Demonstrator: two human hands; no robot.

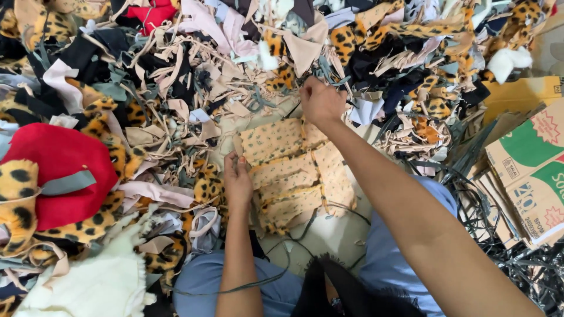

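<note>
Amid a deep heap of beige, black and leopard-print fabric scraps (176, 76), sitting with legs in blue trousers (393, 258) spread apart. Left hand (237, 179) pinching the left edge of a stack of pale orange dotted fabric pieces (296, 170), fingers closed on the cloth. Right hand (320, 101) reaching forward past the stack's far edge, curled down into the scraps; cannot tell what it grips, if anything. Stack lying flat between the knees, just ahead of the lap. Off to the left, a red plush piece (56, 170) beside cream fleece (100, 282). On the right, printed cardboard boxes (531, 176) near tangled dark strips (517, 258).
</note>
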